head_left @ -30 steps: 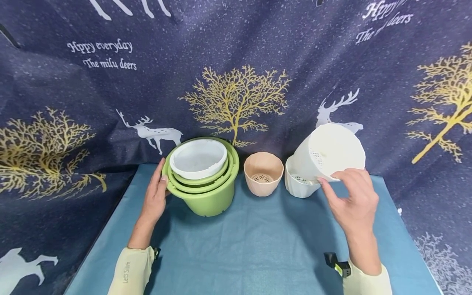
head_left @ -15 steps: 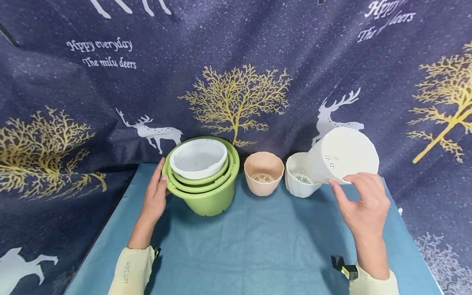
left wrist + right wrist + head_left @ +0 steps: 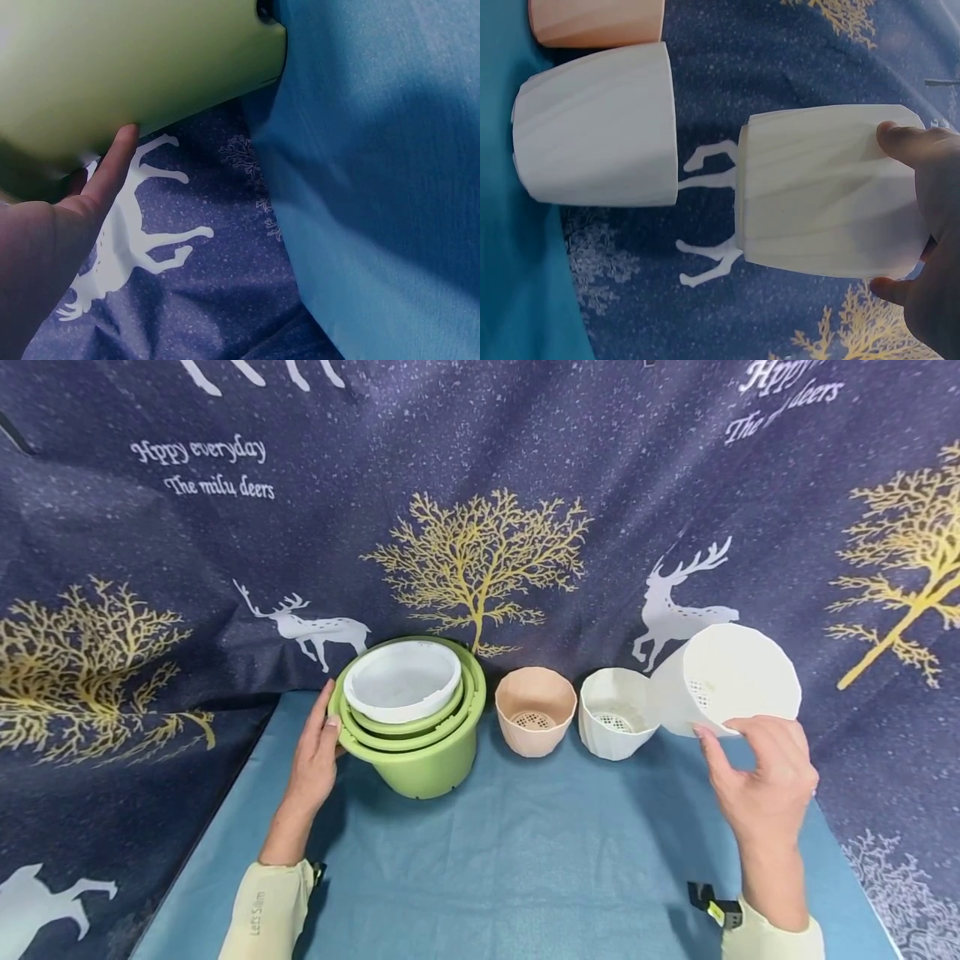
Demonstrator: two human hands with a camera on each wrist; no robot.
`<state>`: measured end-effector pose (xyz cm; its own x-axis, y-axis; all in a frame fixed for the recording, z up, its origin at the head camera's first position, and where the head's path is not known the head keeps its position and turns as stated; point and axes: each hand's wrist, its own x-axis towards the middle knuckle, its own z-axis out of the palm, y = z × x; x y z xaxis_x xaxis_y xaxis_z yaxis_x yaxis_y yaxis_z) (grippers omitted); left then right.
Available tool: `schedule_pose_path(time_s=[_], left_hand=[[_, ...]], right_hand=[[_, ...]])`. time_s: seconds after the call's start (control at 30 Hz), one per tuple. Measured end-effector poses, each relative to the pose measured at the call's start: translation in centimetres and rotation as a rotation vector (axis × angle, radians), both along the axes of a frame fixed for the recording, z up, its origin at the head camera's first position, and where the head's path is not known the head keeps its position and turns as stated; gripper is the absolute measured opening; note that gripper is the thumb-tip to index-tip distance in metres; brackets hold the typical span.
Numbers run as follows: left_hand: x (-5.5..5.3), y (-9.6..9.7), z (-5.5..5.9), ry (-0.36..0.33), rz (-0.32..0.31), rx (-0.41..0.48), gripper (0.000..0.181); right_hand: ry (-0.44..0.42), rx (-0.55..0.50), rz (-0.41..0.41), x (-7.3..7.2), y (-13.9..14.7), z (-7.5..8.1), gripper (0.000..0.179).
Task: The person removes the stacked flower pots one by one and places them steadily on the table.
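My right hand [image 3: 768, 772] pinches the rim of a white flower pot [image 3: 667, 693] between thumb and fingers. This pot is raised and tilted, its mouth turned towards me and holes showing in its base. Just left of it a second white pot [image 3: 611, 739] stands upright on the table. My left hand [image 3: 315, 756] rests against the left side of a large green pot [image 3: 427, 768], thumb at the rim. A straight finger [image 3: 112, 165] touches its wall in the left wrist view. Inside the green pot sit smaller green pots [image 3: 408, 743] and a white one [image 3: 405, 714].
A peach-coloured pot [image 3: 534, 739] with a holed base stands between the green stack and the white pot. The blue tablecloth [image 3: 525, 860] covers the table. Behind hangs a dark cloth [image 3: 525, 460] printed with deer and golden trees.
My right hand has carried the tilted white pot to the right, away from the standing white pot, whose mouth now shows more fully. The left hand and green stack have stayed put.
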<state>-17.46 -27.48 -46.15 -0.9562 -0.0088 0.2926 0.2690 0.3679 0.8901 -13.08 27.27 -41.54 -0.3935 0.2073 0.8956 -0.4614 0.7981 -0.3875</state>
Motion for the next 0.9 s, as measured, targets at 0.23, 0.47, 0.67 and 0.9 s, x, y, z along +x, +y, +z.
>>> schedule_pose_path(time_s=[0.23, 0.47, 0.67, 0.9], left_hand=[[-0.1, -0.1, -0.1, 0.014, -0.011, 0.009, 0.056], [0.0, 0.0, -0.2, 0.007, 0.001, 0.009, 0.055], [0.1, 0.1, -0.1, -0.005, 0.014, 0.01, 0.056], [0.1, 0.1, 0.0, 0.0, 0.025, -0.013, 0.056]], right_hand=[[0.01, 0.002, -0.043, 0.0, 0.9, -0.3, 0.027], [-0.038, 0.023, -0.065, -0.2, 2.3, -1.3, 0.026], [-0.085, 0.057, -0.083, -0.5, 3.2, -2.0, 0.029], [-0.14, 0.065, -0.093, -0.8, 4.0, -2.6, 0.029]])
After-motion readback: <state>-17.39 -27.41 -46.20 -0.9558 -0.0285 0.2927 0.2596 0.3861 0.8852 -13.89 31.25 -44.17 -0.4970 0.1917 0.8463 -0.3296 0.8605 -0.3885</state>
